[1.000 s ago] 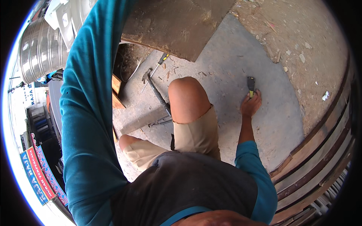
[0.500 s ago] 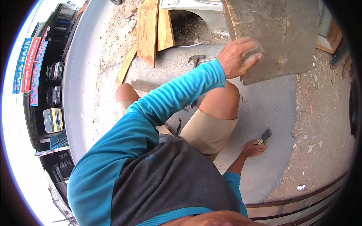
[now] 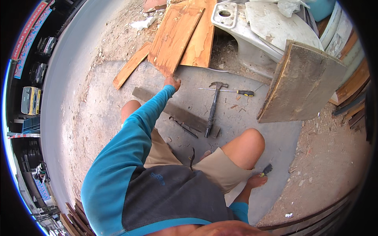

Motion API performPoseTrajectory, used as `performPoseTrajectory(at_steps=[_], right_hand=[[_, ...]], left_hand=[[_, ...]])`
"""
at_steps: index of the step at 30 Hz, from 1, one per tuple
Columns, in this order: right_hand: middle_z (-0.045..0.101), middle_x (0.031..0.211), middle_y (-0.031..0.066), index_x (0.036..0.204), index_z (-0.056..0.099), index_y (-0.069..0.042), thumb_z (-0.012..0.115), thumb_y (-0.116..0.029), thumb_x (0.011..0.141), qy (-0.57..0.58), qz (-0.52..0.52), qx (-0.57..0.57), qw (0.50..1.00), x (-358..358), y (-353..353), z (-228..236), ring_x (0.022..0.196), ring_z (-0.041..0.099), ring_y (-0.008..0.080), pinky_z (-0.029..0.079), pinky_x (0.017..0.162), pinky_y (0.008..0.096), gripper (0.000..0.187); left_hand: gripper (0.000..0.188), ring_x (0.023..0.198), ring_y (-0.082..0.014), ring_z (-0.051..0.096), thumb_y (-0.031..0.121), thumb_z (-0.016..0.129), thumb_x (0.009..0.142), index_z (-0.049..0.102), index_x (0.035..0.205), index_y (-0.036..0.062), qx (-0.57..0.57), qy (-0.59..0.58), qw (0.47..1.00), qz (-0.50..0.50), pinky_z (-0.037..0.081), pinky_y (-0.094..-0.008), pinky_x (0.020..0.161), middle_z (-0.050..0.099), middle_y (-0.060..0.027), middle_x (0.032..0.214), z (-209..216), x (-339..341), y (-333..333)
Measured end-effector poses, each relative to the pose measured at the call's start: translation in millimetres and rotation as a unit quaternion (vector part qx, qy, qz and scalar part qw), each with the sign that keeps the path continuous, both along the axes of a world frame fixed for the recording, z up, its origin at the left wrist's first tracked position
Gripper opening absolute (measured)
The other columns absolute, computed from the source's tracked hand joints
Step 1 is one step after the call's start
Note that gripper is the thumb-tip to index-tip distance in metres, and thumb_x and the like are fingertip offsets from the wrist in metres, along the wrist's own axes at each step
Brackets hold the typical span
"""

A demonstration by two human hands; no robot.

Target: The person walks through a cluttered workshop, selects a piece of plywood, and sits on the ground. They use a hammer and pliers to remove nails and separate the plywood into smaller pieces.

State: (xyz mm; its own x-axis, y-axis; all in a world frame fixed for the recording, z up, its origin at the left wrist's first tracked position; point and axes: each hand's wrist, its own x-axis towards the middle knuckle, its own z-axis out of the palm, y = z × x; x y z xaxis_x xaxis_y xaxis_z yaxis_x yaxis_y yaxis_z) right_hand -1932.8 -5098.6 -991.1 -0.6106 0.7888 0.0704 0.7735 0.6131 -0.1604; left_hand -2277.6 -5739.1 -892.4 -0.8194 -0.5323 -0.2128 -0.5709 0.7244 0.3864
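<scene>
My left hand (image 3: 172,82), arm stretched forward, is closed at the near end of an orange-brown wooden board (image 3: 177,35). The board lies over another wooden board (image 3: 201,43), with a narrow wood strip (image 3: 133,66) to its left. Down by my right knee, my right hand (image 3: 257,181) is wrapped round a small black and yellow-green tool (image 3: 267,170); its exact kind is unclear. Between my knees and the boards lie a claw hammer (image 3: 213,108), a screwdriver (image 3: 245,93) with a yellow-black handle, and a grey wood plank (image 3: 181,114) partly under the hammer.
A thick grey wooden panel (image 3: 303,84) stands tilted at the right. Behind it is a dirty white moulded piece (image 3: 256,47) with a round hole. A dark curved strip (image 3: 184,128) lies near my left knee. Stacked slats (image 3: 315,220) edge the lower right; a road (image 3: 65,78) runs along the left.
My left hand has moved left and forward from beside the grey panel to the orange-brown board. The view has shifted, showing more ground ahead. My right hand still holds the small tool.
</scene>
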Motion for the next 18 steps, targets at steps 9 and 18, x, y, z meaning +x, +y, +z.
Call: performPoseTrajectory(at_steps=[9,18], right_hand=[[0.057,0.125,0.0226,0.121,0.052,0.003,0.057,-0.020,0.101,0.082,-0.197,-0.460,0.862,72,-61,28,0.110,0.061,0.0334,0.050,0.090,0.0470,0.031],[0.059,0.122,0.0222,0.118,0.053,0.004,0.057,-0.020,0.101,-0.033,-0.222,-0.451,0.864,114,-75,44,0.107,0.062,0.0322,0.051,0.088,0.0456,0.030]], left_hand=[[0.094,0.148,-0.0430,0.026,0.026,0.073,0.086,0.015,0.160,0.0161,-0.006,0.000,1.000,0.007,0.033,-0.0537,0.117,0.018,-0.0222,0.164,5,-91,4],[0.089,0.146,-0.0484,0.029,0.015,0.062,0.092,0.008,0.162,0.0176,-0.050,-0.024,0.998,-0.013,0.037,-0.0634,0.111,0.013,-0.0227,0.166,-11,-86,-60]])
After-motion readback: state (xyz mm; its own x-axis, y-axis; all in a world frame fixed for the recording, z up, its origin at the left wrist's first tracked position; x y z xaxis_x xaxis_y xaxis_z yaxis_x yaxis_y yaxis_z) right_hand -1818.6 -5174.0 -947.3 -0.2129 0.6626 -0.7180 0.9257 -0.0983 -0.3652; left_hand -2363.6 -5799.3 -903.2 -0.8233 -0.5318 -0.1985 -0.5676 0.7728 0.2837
